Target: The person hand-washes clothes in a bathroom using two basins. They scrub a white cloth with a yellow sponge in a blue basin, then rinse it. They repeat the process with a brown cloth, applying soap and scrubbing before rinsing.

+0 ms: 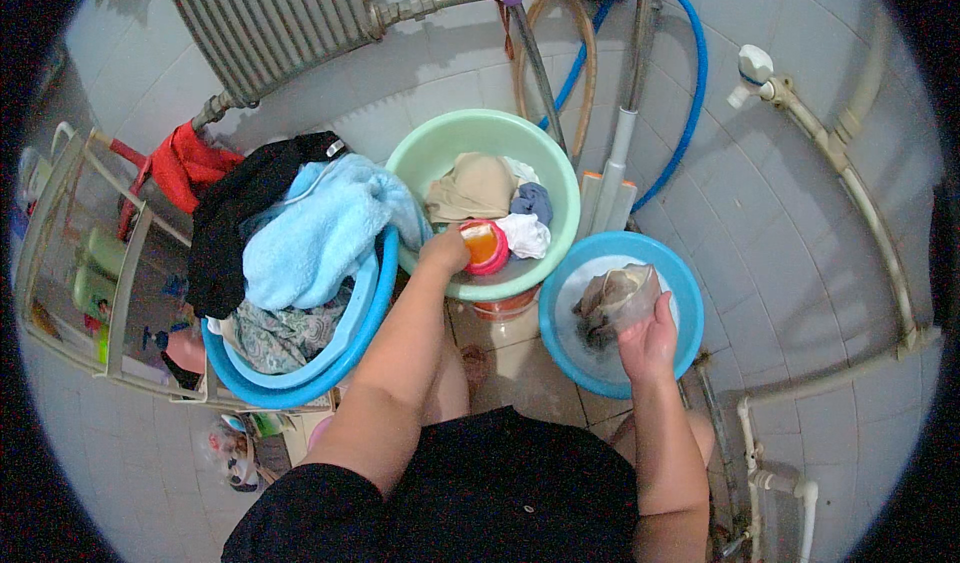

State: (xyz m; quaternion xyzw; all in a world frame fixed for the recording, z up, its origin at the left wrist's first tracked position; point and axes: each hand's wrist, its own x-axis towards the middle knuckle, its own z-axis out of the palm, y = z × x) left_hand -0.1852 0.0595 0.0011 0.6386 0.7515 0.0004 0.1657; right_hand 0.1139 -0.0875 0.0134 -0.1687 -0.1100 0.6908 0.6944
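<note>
My left hand (446, 251) holds a round pink-red dish (484, 246) with something orange and a bit of white inside. Under it, a pale green plastic basin (409, 146) holds a beige garment (474, 186), a blue-grey cloth (531, 201) and a crumpled white cloth (526, 235). Over the smaller blue basin (556, 360) on the right, my right hand (649, 347) is palm up. Thin, wet, grey-brown fabric (609, 300) is stretched over its fingers, which show only dimly through it. Whitish, sudsy water (566, 315) fills that basin.
Left, a blue tub (375, 353) is heaped with a light-blue fleece (322, 240), black clothing (232, 218) and patterned fabric (289, 334). A metal rack (124, 293) stands beyond it. Behind the basins are a squeegee-like mop (615, 165) and a blue hose (701, 75). Pipes (870, 203) line the right wall.
</note>
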